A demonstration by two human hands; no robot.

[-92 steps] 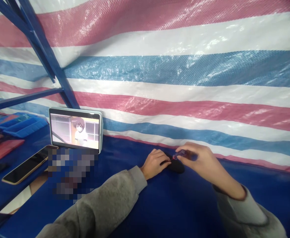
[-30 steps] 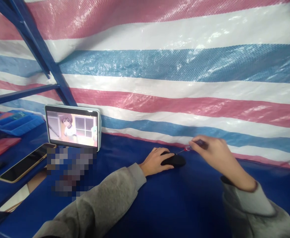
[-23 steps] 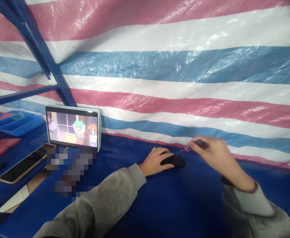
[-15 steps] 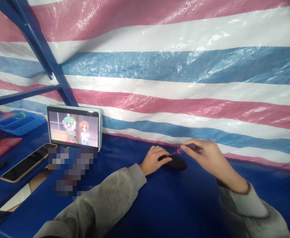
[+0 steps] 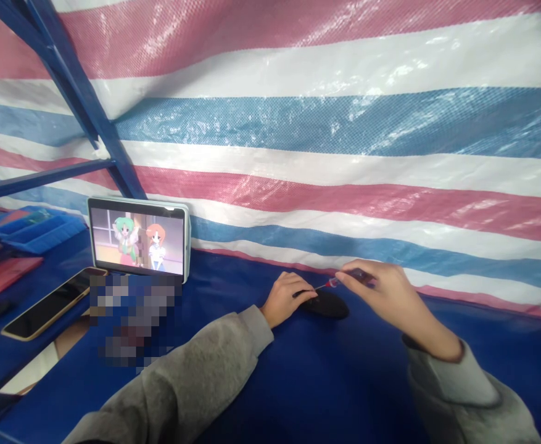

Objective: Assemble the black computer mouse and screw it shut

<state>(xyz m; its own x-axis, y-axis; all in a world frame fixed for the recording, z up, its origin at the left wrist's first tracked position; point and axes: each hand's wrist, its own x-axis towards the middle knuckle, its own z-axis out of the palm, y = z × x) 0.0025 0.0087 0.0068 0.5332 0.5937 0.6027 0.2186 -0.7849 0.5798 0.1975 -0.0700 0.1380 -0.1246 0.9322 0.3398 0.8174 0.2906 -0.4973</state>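
A black computer mouse [image 5: 329, 304] lies on the blue table surface [image 5: 307, 376]. My left hand [image 5: 289, 296] grips its left end, thumb on the near side and fingers over the top. In my right hand [image 5: 381, 287] is a screwdriver [image 5: 332, 282] with a dark handle, a red and clear collar and a thin metal shaft. The shaft slants down to the left, its tip close to the mouse by my left fingers. Whether the tip touches the mouse I cannot tell. My right palm and fingers cover part of the handle.
A tablet [image 5: 138, 237] playing a cartoon stands at the back left, with a phone [image 5: 55, 302] lying before it. Farther left are a blue divided tray [image 5: 50, 228], a red flat item [image 5: 8, 274] and a blurred hand. Striped sheeting [image 5: 344, 166] hangs behind the table.
My left thumb has shifted slightly up and left on the mouse. The screwdriver and right hand have moved very slightly left. The cartoon picture has changed a little.
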